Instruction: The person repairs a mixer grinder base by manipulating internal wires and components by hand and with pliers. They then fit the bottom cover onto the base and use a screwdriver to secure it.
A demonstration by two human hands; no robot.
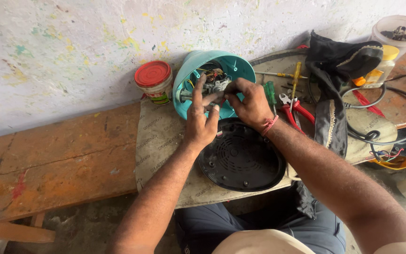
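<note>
A teal appliance housing (pixel 191 66) lies on its side on a cloth-covered wooden bench, its open underside facing me, with a motor and coloured wires (pixel 216 81) inside. My left hand (pixel 201 117) reaches into the opening, fingers spread on the motor parts. My right hand (pixel 249 102) pinches something small at the motor beside the left fingers; what it holds is hidden. A round black base plate (pixel 241 157) lies flat just in front of the housing, under both wrists.
A red-lidded jar (pixel 154 81) stands left of the housing. Right of it lie screwdrivers (pixel 296 77), red-handled pliers (pixel 293 107), a black cloth bag (pixel 334 70), black cable (pixel 381 136), a small bottle (pixel 381 68) and a clear tub (pixel 398 30). The wall is close behind.
</note>
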